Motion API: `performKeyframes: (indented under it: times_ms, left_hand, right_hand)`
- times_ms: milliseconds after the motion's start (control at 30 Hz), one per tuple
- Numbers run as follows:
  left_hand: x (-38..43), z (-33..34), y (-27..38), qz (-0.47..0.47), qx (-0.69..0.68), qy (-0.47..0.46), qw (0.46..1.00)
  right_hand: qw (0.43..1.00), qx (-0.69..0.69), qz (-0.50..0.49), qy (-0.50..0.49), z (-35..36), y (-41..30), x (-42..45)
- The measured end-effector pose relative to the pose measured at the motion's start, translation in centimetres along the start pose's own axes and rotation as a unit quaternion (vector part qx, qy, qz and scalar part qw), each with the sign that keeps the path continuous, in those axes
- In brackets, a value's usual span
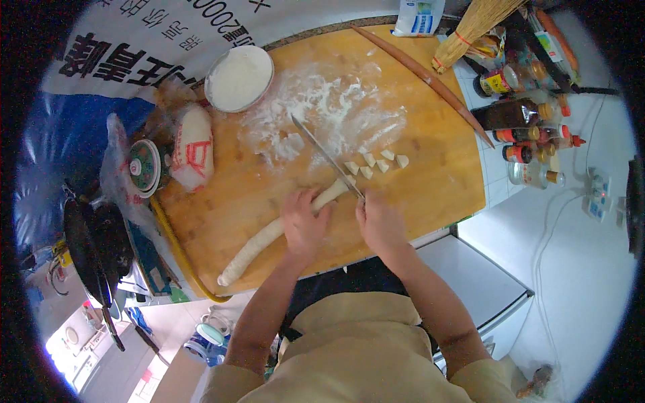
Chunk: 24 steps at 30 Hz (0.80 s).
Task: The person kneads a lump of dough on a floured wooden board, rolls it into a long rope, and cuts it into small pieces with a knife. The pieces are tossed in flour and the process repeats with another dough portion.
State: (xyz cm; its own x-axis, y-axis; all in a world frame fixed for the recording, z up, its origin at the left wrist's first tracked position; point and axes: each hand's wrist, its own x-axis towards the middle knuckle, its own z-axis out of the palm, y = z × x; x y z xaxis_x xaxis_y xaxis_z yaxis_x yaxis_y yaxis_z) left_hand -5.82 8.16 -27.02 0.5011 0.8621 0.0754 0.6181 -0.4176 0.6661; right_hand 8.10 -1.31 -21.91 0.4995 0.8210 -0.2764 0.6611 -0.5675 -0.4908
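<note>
A long roll of dough (257, 248) lies slantwise on the floured wooden board (433, 201). My left hand (305, 219) grips the roll near its upper right end, fingers around it. In my right hand (380, 219) is the handle of a long-bladed knife (322, 152), its blade pointing up and left across the roll's end. Just beyond the blade, several small cut dough pieces (382, 165) lie apart from one another. Loose white flour (332, 106) is spread over the upper middle of the board.
A bowl of flour (239, 79) stands at the board's upper left, above a bag holding something pale (193, 146) and a patterned lidded container (145, 168). A tapered wooden rolling pin (428, 80) lies at the right. Beyond are a straw brush (468, 35) and several bottles (509, 113).
</note>
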Motion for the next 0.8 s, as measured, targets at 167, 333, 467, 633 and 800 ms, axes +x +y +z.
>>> performKeyframes:
  times_ms: [167, 333, 467, 633, 800]
  left_hand:
    - [1.3, -0.6, -0.5, -0.058, -0.034, 0.033, 0.997]
    - [1.5, -0.6, -1.1, -0.044, -0.047, 0.037, 0.997]
    - [1.3, -0.5, -1.1, -0.039, -0.042, 0.028, 0.998]
    - [0.2, -0.1, -1.4, 0.000, -0.027, 0.060, 0.998]
    - [-1.1, -1.2, -1.4, 0.060, 0.001, 0.036, 0.998]
  right_hand:
    - [0.991, 0.129, -0.016, 0.039, -1.9, -0.9, -0.1]
    - [0.999, -0.002, -0.039, -0.012, -2.3, -0.6, -2.0]
    - [0.999, -0.021, -0.009, -0.047, -1.2, -0.3, -1.9]
    - [1.000, -0.007, 0.005, -0.025, -0.5, -2.1, 0.0]
    - [0.999, -0.011, 0.010, -0.031, 0.3, -1.6, 1.5]
